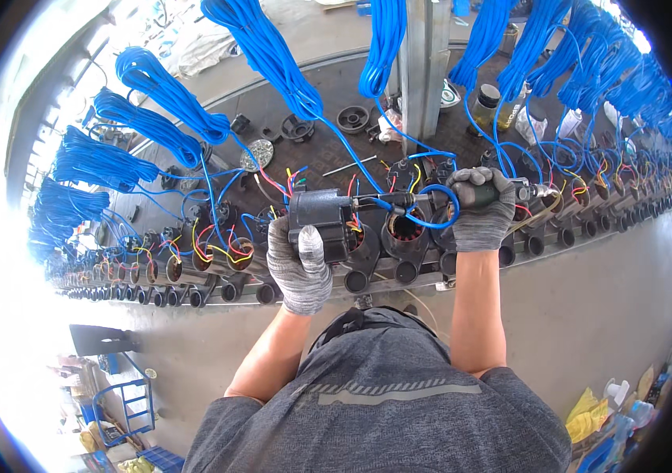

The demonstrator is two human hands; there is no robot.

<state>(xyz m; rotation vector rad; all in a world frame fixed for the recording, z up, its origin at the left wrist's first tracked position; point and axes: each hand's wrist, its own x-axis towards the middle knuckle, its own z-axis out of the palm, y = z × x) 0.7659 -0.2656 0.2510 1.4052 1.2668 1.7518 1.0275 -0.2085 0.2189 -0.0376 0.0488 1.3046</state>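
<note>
My left hand (301,270), in a grey knit glove, is wrapped round a black plastic housing (317,213), thumb on its near side. The housing is tilted on its side above the row of pump bodies. My right hand (481,221), gloved too, grips a dark power screwdriver (474,195) lying sideways. Its slim front end points left at the housing; whether the tip touches a screw cannot be made out. A loop of blue cable (457,206) hangs between the hands. Just below is an open black pump body (405,236) with copper windings showing inside.
More black pump bodies (194,260) with coloured wires stand in a long row along the bench edge. Bundles of blue cable (269,55) hang above them. A metal post (424,71) rises behind. Loose black caps (352,119), a dish of screws (257,154) and a jar (486,106) lie farther back.
</note>
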